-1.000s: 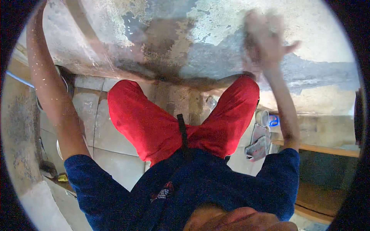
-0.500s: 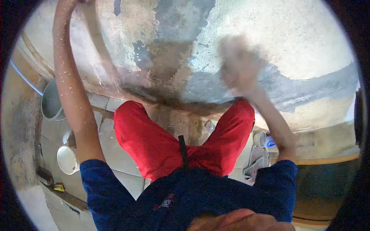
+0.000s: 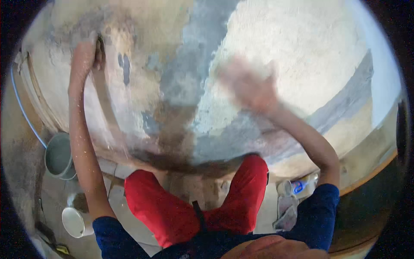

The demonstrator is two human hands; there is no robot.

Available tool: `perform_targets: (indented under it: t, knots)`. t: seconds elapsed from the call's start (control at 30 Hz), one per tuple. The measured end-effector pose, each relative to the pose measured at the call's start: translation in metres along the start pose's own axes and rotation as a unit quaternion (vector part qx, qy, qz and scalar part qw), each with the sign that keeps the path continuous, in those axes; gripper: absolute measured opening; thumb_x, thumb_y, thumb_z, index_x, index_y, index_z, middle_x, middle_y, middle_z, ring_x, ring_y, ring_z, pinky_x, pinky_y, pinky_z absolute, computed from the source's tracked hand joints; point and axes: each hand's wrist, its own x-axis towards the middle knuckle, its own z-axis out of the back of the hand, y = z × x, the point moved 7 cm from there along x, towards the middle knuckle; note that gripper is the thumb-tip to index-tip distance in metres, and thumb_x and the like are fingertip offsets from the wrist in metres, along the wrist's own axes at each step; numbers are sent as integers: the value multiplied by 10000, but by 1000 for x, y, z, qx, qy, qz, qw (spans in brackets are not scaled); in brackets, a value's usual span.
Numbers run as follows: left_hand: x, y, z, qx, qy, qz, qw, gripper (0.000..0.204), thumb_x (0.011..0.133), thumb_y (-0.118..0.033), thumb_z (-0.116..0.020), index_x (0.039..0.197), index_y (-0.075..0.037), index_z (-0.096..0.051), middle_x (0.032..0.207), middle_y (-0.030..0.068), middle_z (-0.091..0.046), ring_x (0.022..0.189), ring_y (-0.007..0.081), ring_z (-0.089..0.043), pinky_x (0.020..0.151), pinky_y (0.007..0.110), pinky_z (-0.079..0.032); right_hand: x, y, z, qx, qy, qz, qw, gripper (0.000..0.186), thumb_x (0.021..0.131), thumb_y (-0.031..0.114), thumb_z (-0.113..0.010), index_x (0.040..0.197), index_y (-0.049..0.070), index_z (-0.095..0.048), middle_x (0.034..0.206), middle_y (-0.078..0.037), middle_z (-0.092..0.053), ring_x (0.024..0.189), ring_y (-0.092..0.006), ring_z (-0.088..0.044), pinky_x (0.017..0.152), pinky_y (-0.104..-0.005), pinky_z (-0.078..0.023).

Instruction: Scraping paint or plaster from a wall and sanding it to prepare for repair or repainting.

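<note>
A patchy plastered wall (image 3: 280, 34), with grey, white and brown areas, fills the upper part of the view. At its left side my left hand (image 3: 85, 54) has its fingers curled together against the surface. Something small and dark shows at those fingertips, too little of it to name. My right hand (image 3: 252, 88) is in front of the pale and grey patches to the right of the middle, smeared by motion. Its fingers are too blurred to tell whether they hold anything. White flecks dot my left forearm.
On the tiled floor at left are a grey bucket (image 3: 59, 156), a blue hose (image 3: 26, 113) and a white tub (image 3: 74, 222). Beyond my right knee lie a grey cloth (image 3: 285, 216) and a container with a blue label (image 3: 298, 187). A dark wood-edged panel (image 3: 366, 207) stands at right.
The view has tilted up, showing more wall. My left hand, nearly out of the picture before, is now in full view. My right hand has shifted left across the wall.
</note>
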Motion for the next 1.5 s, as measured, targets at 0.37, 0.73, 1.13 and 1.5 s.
perform_targets:
  t: [0.37,0.73,1.13,1.5]
  knots:
    - [-3,-7,16,-1,13,-19,1000,556,976,-446,-341,648,-40,-531,452,59,-472,385,182,-475,447,329,-394,51,-67,17,43,-45,-1,998,464,823,216,-580,1286,222,-540,1404,41,-470,1311,-145,-403,1066,-642,-23]
    - [17,3,5,-2,-14,11,1000,547,966,-468,-394,622,-57,-505,495,46,-441,435,163,-456,458,344,-360,-29,-121,36,-52,-157,-393,905,280,769,148,-581,1041,130,-645,1065,-70,-637,1098,-245,-559,1033,-681,-87]
    - [5,11,5,-63,31,96,993,437,945,-435,-429,654,-114,-487,581,20,-498,484,134,-456,476,287,-359,-206,-78,44,-127,-94,-565,810,258,886,177,-539,1113,150,-657,1244,-48,-609,1198,-227,-534,1105,-475,-83]
    - [2,9,9,-115,29,105,987,382,947,-406,-441,718,-104,-493,593,12,-472,498,127,-418,490,283,-346,-172,10,30,16,-3,-481,877,291,841,79,-541,1117,110,-629,1302,-38,-566,1212,-242,-517,1053,-493,-232]
